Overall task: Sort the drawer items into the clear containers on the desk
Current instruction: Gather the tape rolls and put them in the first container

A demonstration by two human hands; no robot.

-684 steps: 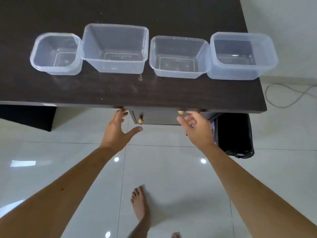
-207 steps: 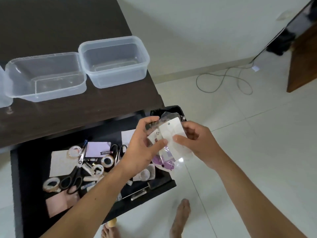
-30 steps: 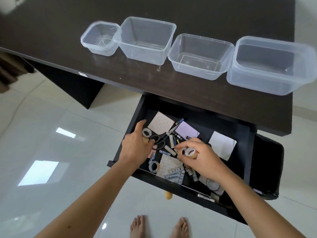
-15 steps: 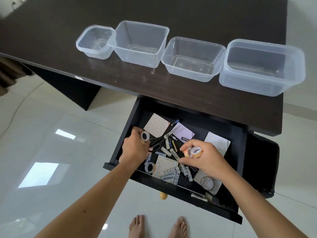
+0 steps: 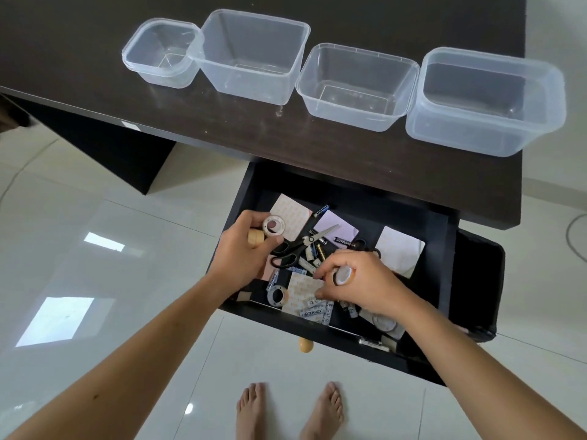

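While both hands work inside the open drawer, four clear containers stand in a row on the dark desk above it

Left hand: the left hand (image 5: 244, 252) is curled over the drawer's left side, fingers and thumb pinching a small tape roll (image 5: 273, 226) with a pale core; a tan cylinder (image 5: 256, 239) sits against the palm
Right hand: the right hand (image 5: 362, 285) is curled round a second tape roll (image 5: 343, 275), its fingertips reaching down toward the clutter
Drawer: the black drawer (image 5: 444, 274) is pulled out beneath the desk (image 5: 95, 68); a round wooden knob (image 5: 305, 345) shows on its front
Drawer items: black-handled scissors (image 5: 300, 246) lie between the hands, with loose batteries (image 5: 314, 254) just beside them; a third tape roll (image 5: 278, 296) rests near the front edge, among paper sheets and printed sachets (image 5: 316, 312)
Containers: from left, a small square tub (image 5: 162, 54), a deep tub (image 5: 254, 55), a shallow tub (image 5: 357, 85) and a wide tub (image 5: 486, 100), each touching its neighbour
Floor: bare feet (image 5: 289, 411) stand on glossy white tiles
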